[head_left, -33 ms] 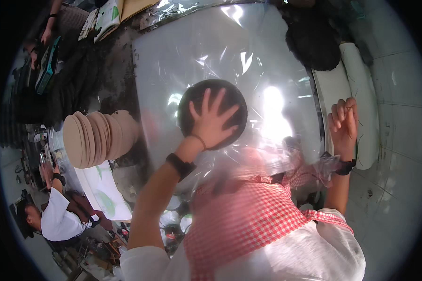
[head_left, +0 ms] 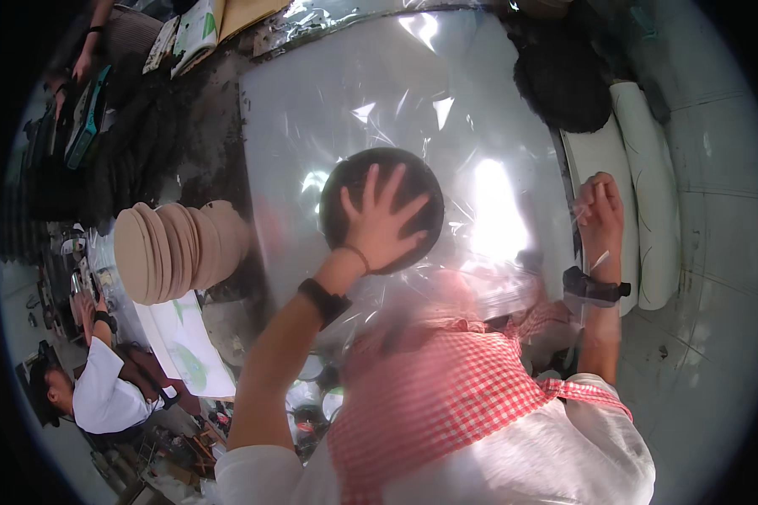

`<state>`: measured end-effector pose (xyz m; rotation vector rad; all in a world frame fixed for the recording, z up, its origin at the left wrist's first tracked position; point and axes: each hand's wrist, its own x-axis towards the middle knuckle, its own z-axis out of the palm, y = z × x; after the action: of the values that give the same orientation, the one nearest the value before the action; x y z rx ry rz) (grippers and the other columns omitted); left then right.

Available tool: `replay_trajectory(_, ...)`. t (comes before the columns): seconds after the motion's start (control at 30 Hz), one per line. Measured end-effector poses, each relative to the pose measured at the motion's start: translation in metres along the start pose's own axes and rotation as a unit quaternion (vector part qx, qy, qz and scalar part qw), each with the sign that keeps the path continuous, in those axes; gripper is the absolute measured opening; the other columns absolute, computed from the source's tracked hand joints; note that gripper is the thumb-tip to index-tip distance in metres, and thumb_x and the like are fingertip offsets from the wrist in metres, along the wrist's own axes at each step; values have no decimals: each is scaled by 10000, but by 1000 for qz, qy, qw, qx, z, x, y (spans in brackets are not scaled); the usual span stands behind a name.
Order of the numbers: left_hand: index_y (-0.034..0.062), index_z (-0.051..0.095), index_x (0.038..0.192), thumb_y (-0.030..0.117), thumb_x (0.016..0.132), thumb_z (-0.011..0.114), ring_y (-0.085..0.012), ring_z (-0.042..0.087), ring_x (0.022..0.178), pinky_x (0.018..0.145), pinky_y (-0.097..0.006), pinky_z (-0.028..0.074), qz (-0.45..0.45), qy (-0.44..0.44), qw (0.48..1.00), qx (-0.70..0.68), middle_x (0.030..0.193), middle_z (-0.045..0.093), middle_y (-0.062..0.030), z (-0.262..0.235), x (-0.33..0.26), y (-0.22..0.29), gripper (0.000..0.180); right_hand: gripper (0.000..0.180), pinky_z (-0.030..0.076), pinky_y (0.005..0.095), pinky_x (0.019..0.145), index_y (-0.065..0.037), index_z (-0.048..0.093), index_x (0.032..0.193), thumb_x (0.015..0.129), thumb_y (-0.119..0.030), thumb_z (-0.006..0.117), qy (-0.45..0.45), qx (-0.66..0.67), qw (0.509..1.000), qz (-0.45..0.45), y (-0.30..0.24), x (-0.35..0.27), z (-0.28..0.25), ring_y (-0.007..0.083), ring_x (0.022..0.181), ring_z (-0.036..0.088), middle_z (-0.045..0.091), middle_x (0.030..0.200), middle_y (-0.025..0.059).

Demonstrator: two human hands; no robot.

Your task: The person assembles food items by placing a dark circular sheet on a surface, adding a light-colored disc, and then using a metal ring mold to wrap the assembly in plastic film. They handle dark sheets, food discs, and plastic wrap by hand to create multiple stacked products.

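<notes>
- Here's the left hand [head_left: 383, 227], palm down and fingers fanned wide, laid flat on the black disc [head_left: 336, 220] with nothing clasped.
- And the disc sits right under that palm, its dark rim showing beyond every fingertip; the wrist crosses its lower-left edge.
- Around it stretches the shiny clear sheet [head_left: 312, 109]; whether the disc lies over or under that film, I can't tell.
- Over to the right hand [head_left: 600, 206]: raised, fingers curled in, well apart from the disc, filmy plastic about the wrist. Is it pinching any? Can't tell from here.
- Left of the sheet, a leaning stack of tan discs [head_left: 177, 252].
- Beyond the right hand, a fuzzy black round [head_left: 564, 84], with a pale roll [head_left: 648, 194] alongside.
</notes>
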<state>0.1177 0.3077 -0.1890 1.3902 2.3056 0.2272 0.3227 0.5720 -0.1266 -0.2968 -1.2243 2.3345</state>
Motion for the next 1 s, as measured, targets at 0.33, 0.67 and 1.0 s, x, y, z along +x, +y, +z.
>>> replay_trajectory(0.33,392,542,1379,579,826,658,-422,-59,1513,1050,-808,-10,30,-46,997,60,1634,127,-130,1,21,-8,595,327,492,318,907,19,623,1054,1033,-295,533,-125,-204,968,81,95,99,97,153,984,611,655,1108,92)
replay_trajectory(0.67,415,566,1365,595,865,590,-404,46,1509,1038,-817,76,69,22,994,77,1625,216,-61,12,16,-9,532,552,253,578,1161,-125,627,1177,715,-311,865,-206,-469,854,-87,77,34,67,475,1476,167,127,1630,243)
replay_trajectory(1.0,24,568,1296,247,939,574,-329,548,1209,1057,-432,395,113,-27,993,23,1290,589,-140,-56,-52,-1,421,318,476,425,801,-62,619,1035,787,-237,717,-307,-595,733,-119,164,77,100,353,914,570,577,1014,131)
